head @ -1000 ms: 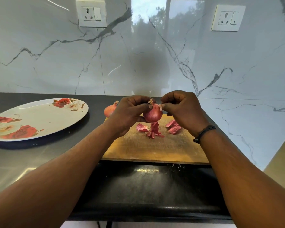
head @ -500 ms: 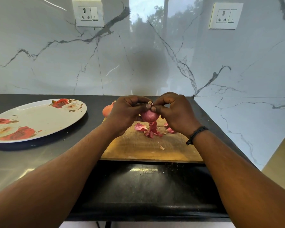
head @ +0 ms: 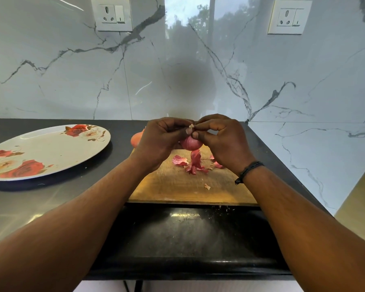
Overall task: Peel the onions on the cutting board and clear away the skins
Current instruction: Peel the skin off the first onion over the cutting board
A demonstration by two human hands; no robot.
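Starting at the left, we see a rose-patterned plate on the dark worktop and an unpeeled onion half hidden behind the left hand. That hand's grip is curled around a reddish onion above the cutting board. Our right hand pinches its dry tip, over loose skins on the board.

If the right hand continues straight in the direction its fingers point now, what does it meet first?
The right hand points leftward, fingers pinching the dry tip of the onion. Going on, it would probably meet the left hand first, whose fingers hold the same onion close by. Depth between them is hard to judge.
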